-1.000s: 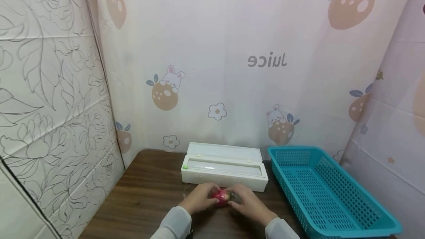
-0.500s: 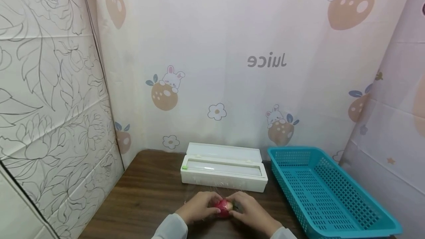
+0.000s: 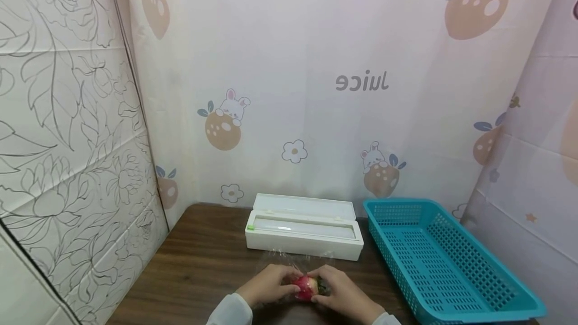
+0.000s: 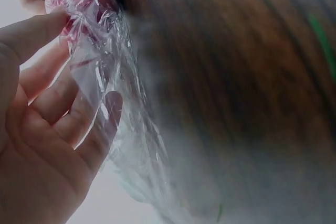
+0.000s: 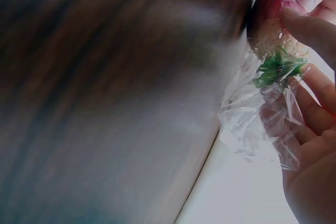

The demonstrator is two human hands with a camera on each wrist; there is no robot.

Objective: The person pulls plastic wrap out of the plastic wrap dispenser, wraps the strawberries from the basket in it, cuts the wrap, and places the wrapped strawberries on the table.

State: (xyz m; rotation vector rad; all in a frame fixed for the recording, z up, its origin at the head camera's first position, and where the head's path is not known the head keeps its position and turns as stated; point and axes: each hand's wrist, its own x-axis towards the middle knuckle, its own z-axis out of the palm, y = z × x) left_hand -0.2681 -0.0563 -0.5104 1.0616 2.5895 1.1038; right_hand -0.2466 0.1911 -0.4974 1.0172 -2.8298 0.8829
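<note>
A red strawberry (image 3: 306, 287) with a pale shoulder and green leaves (image 5: 280, 68) lies wrapped in clear cling film (image 4: 100, 51), low in the head view over the table. My left hand (image 3: 273, 285) grips its left end between thumb and fingers. At the leafy end, my right hand (image 3: 338, 290) pinches it with the thumb in front and fingers behind. Loose film trails down past the fingers in both wrist views, and a thin sheet of film spreads behind the hands in the head view. The underside of the strawberry is hidden.
Behind the hands stands a white cling film box (image 3: 303, 242) with its lid raised. To the right, a blue plastic basket (image 3: 384, 255) reaches toward the front. The dark wooden table (image 3: 189, 265) backs onto a patterned curtain (image 3: 271, 64).
Both hands have drawn the strawberry a little toward me, away from the box. More film shows behind them, and the strawberry looks slightly turned.
</note>
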